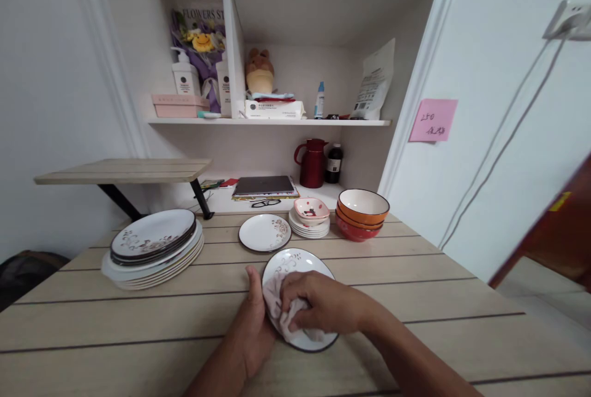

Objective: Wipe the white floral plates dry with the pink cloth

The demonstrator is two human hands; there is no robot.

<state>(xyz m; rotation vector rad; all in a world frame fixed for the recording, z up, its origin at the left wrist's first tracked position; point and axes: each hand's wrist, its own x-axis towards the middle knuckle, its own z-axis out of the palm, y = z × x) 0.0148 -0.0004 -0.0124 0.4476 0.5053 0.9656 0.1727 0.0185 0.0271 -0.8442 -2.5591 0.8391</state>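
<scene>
A small white plate [295, 264] with a dark rim and a floral print lies on the wooden table, close in front of me. My left hand [253, 317] grips its left edge, thumb over the rim. My right hand [323, 304] rests on top of the plate, fingers closed on a crumpled pale pink cloth [277, 301] that is pressed against the plate's surface.
A stack of large plates [154, 246] sits at the left. Behind are another small plate [265, 232], a pile of saucers with a small patterned bowl [311, 215], and stacked orange bowls [362, 213]. Shelves and a red jug [312, 163] stand at the back.
</scene>
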